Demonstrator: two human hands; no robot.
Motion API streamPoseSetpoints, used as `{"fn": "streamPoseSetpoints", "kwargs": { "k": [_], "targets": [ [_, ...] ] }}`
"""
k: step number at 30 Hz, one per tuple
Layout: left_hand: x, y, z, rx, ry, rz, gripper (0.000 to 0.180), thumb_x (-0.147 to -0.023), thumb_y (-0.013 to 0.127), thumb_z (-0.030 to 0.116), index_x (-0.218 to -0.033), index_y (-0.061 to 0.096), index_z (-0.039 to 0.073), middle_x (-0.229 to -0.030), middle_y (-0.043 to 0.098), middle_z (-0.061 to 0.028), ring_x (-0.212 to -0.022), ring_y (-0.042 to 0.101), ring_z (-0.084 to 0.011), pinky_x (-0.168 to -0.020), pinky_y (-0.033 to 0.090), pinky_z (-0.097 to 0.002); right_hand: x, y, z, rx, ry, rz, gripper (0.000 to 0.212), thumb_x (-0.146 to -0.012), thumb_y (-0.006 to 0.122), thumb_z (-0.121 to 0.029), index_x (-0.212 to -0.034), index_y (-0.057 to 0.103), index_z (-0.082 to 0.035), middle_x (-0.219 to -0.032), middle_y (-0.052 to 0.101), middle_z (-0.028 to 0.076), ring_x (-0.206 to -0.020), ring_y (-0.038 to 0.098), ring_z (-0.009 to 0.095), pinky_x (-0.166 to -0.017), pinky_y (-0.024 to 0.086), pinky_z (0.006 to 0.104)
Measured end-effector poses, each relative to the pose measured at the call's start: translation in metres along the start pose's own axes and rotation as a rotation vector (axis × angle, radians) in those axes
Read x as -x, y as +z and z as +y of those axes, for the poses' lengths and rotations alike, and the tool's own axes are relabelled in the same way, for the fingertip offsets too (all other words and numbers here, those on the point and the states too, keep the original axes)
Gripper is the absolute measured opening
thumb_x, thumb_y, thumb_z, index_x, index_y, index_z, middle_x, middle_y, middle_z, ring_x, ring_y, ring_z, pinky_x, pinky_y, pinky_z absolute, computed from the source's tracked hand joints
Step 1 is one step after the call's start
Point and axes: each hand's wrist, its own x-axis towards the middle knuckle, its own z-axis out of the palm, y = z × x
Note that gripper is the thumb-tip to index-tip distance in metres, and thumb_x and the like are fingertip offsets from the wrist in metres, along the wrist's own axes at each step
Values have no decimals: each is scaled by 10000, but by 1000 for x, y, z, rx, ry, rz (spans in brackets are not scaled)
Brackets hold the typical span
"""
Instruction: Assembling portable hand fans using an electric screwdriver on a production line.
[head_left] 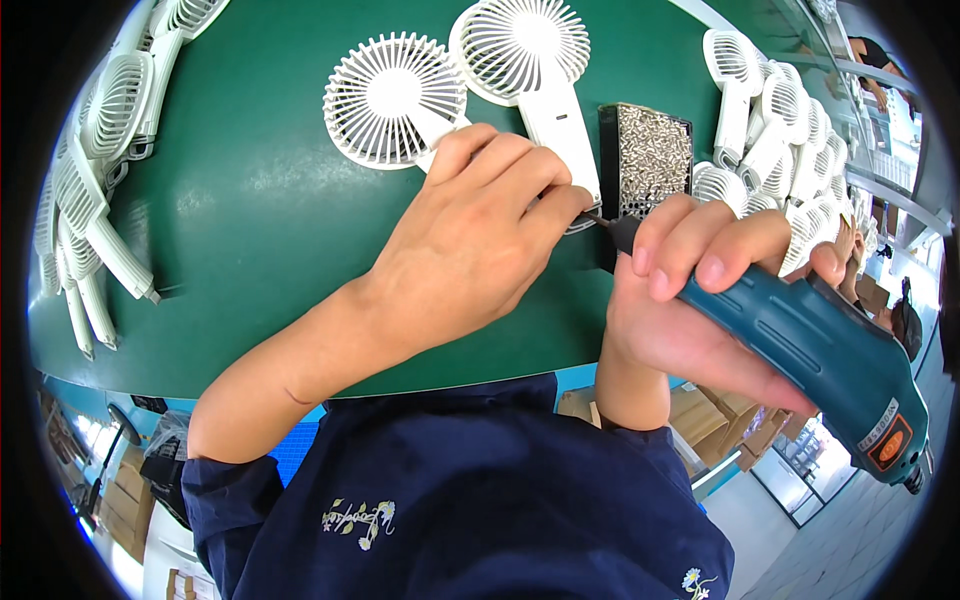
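Note:
My left hand (480,225) lies closed over the handle of a white handheld fan (393,92), whose round grille faces up; most of that handle is hidden beneath my fingers. A second white fan (562,130) lies just to its right, and my fingertips are beside its handle end. My right hand (690,290) is wrapped round a teal electric screwdriver (790,335) with a black nose. The screwdriver's thin bit points left to my left fingertips, by the handle end of the second fan. Whether the bit touches a screw cannot be seen.
Right of the fans stands a black box (652,160) full of small metal screws. More white fans are heaped at the right (790,130) and along the left (115,110) of the green table (250,240). Another person's hand (848,245) shows beyond the right heap. Cardboard boxes (715,420) stand below the table.

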Motion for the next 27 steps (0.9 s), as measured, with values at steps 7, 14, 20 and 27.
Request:
{"fn": "streamPoseSetpoints", "kwargs": {
  "k": [7, 14, 20, 27],
  "targets": [
    [1, 5, -2, 2, -4, 55, 347, -632, 727, 9, -958, 622, 68, -921, 553, -40, -896, 559, -219, -839, 370, -361, -3, -1, 3, -15, 16, -86, 881, -745, 408, -854, -1268, 382, -145, -794, 504, 88, -498, 483, 213, -463, 413, 340],
    [1, 10, -5, 7, 9, 158, 312, -611, 761, 31, -893, 633, 72, -849, 580, -27, -855, 575, -216, -820, 383, -353, -4, -1, 3, 2, 19, -141, 927, -719, 412, -868, -1283, 379, -134, -785, 494, 104, -494, 475, 217, -452, 414, 349],
    [0, 6, -1, 22, -37, 144, 306, -603, 781, 66, -869, 631, 84, -821, 587, -24, -840, 578, -210, -813, 388, -352, -3, 1, 5, 29, -2, -141, 953, -725, 387, -874, -1321, 403, -130, -786, 480, 103, -506, 459, 211, -463, 408, 351],
    [-1, 11, 4, -11, -27, 168, 299, -611, 784, 83, -867, 629, 89, -836, 592, -19, -842, 573, -209, -810, 382, -352, -4, -4, -1, 26, 26, -202, 951, -722, 377, -883, -1320, 411, -144, -786, 478, 96, -511, 462, 209, -468, 404, 348]
  ]
}}
